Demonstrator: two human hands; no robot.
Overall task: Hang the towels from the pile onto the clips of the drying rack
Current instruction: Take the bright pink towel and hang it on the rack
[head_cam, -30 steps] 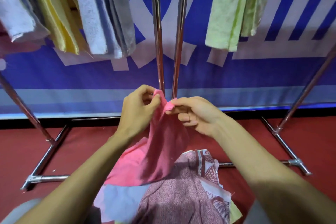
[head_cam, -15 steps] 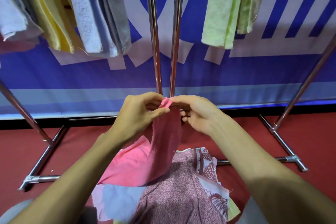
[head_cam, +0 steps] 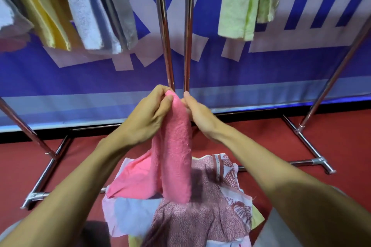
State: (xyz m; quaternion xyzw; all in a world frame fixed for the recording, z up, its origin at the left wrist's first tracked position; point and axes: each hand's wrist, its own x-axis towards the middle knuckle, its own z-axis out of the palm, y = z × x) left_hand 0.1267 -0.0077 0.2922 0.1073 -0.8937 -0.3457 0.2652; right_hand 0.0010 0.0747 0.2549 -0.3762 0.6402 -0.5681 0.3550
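A pink towel [head_cam: 176,156] hangs down in front of me, pinched at its top edge by both hands. My left hand [head_cam: 148,116] grips it from the left, my right hand [head_cam: 198,116] from the right, fingers close together. Its lower end drapes over the pile of towels [head_cam: 200,222] on the floor, where a patterned maroon cloth and a pale blue one lie uppermost. The steel drying rack [head_cam: 166,36] stands just behind my hands. Its clips are above the frame and hidden.
Yellow, white and grey towels [head_cam: 84,10] hang at the upper left and light green towels [head_cam: 247,2] at the upper right. Rack legs [head_cam: 309,146] spread over the red floor. A blue and white banner [head_cam: 281,70] stands behind.
My hands have drawn together and risen slightly, bunching the pink towel's top edge into a narrow fold. The towel now hangs longer and straighter off the pile.
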